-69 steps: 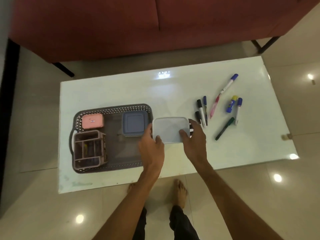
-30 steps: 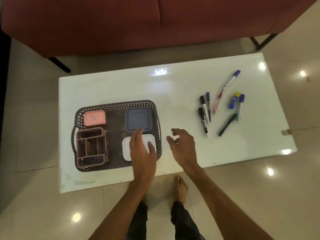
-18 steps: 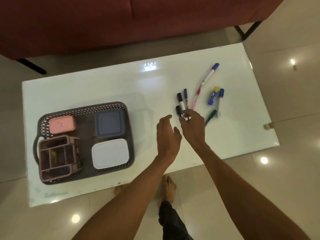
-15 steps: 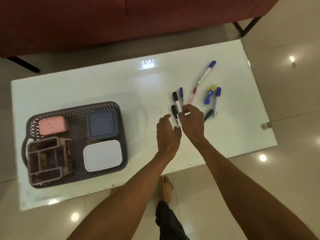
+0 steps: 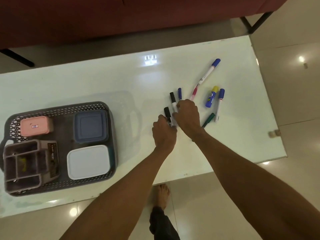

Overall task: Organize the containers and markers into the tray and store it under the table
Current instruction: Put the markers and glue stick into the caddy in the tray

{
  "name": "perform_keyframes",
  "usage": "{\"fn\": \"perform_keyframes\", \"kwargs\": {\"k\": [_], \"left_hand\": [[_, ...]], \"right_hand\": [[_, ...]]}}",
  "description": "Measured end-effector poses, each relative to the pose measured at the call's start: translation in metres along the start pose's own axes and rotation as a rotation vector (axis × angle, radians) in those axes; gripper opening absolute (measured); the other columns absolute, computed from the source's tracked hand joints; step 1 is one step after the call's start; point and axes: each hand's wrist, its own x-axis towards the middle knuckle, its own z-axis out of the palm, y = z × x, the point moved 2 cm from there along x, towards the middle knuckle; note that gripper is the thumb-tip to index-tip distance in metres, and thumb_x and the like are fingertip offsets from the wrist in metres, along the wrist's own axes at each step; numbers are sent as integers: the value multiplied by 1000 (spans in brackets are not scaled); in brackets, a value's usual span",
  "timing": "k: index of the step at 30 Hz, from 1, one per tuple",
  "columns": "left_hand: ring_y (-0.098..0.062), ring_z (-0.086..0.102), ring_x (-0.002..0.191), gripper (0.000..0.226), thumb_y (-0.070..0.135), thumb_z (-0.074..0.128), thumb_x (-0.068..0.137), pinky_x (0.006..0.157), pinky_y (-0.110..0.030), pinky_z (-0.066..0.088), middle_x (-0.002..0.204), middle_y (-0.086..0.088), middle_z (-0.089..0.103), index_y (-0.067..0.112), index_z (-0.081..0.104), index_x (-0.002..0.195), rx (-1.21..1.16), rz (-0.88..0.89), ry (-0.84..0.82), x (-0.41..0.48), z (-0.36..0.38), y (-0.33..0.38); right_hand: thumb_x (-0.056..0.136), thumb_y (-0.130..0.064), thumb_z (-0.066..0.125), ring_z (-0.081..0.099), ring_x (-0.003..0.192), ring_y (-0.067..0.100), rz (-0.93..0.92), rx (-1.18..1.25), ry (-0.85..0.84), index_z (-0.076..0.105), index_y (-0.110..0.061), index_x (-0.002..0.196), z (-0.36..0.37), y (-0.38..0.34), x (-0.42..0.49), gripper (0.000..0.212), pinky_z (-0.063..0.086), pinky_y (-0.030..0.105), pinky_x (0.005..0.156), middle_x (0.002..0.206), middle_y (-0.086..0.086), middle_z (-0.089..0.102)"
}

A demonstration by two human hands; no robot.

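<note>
A dark perforated tray (image 5: 110, 135) sits at the table's left. In it lie a pink box (image 5: 35, 126), a blue lidded container (image 5: 90, 125), a white lidded container (image 5: 88, 161) and a divided brown organizer (image 5: 24, 165). Several markers lie at the table's right. My left hand (image 5: 163, 133) grips a short black marker (image 5: 167, 112). My right hand (image 5: 187, 116) pinches a black-capped white marker (image 5: 172, 99), with a thin blue pen (image 5: 179, 93) beside it. Hidden under my hands are the lower ends of these markers.
Loose on the white glass table (image 5: 86, 84) lie a long blue-capped marker (image 5: 209, 71), a pink pen (image 5: 194, 92), a blue glue stick (image 5: 211, 98), another blue-capped marker (image 5: 219, 104) and a green marker (image 5: 208, 119). A red sofa (image 5: 121, 14) stands behind.
The white container went from the table into the tray. Both hands then moved right to the markers, and each now holds one.
</note>
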Motion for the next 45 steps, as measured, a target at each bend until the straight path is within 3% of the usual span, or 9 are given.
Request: {"fn": "perform_keyframes", "kwargs": {"k": [8, 12, 15, 18, 26, 28, 32, 42, 45], "left_hand": [[-23, 64, 80, 34, 19, 76, 76, 65, -31, 46, 89, -7, 69, 12, 53, 100, -103, -13, 20, -11, -39, -8], [-10, 65, 64, 32, 16, 75, 79, 49, -10, 44, 77, 3, 68, 18, 54, 103, -197, 66, 75, -26, -95, -21], [-9, 69, 56, 33, 15, 71, 83, 51, -21, 56, 75, 5, 70, 23, 58, 112, -268, 129, 146, -38, -147, -43], [-9, 71, 63, 21, 12, 71, 86, 60, -30, 62, 80, 2, 72, 16, 65, 105, -326, 157, 231, -48, -204, -77], [8, 68, 68, 24, 9, 76, 83, 65, -10, 55, 78, 15, 70, 14, 71, 106, -411, 60, 423, -68, -333, -175], [7, 70, 72, 23, 14, 77, 83, 70, -16, 58, 81, 13, 74, 17, 71, 105, -398, 24, 465, -73, -359, -204], [-8, 75, 78, 20, 16, 79, 82, 76, -41, 63, 87, 4, 77, 15, 72, 101, -413, -31, 510, -77, -391, -258], [-8, 75, 84, 12, 22, 73, 88, 87, -40, 61, 89, 6, 77, 19, 70, 99, -339, -55, 438, -79, -384, -322], [-10, 72, 86, 12, 23, 71, 90, 88, -38, 60, 93, 5, 76, 18, 70, 101, -281, -72, 431, -77, -374, -324]], "right_hand": [[81, -14, 75, 56, 79, 14, 71, 172, 93, 69, -9, 104, -12, -18, -14, 25, 42, 22, 72, 94, 3, 67], [80, -15, 75, 58, 62, 9, -38, 265, 125, 64, -11, 92, -23, -59, -51, 17, 41, 14, 58, 79, -5, 63], [78, -11, 74, 58, 50, 4, -86, 373, 93, 58, -12, 87, -21, -102, -79, 18, 43, 12, 53, 74, -10, 62], [74, -8, 72, 59, 51, 6, -132, 464, 39, 56, -13, 84, -7, -150, -104, 20, 45, 25, 55, 76, -7, 66], [74, -10, 77, 68, 74, 18, -304, 482, -104, 61, -17, 94, 56, -271, -157, 26, 58, 41, 72, 81, -5, 69], [74, -10, 77, 67, 72, 20, -349, 484, -133, 63, -15, 91, 75, -296, -173, 23, 57, 44, 69, 78, -2, 69], [79, -11, 77, 69, 74, 11, -404, 507, -210, 66, -16, 102, 114, -333, -204, 26, 60, 40, 71, 82, -4, 72], [86, -14, 74, 70, 80, 10, -521, 241, -237, 66, -19, 113, 181, -342, -248, 28, 58, 24, 79, 97, -3, 75], [88, -17, 72, 70, 90, 14, -532, 143, -239, 65, -18, 115, 193, -327, -251, 28, 59, 29, 83, 106, -1, 73]]}}
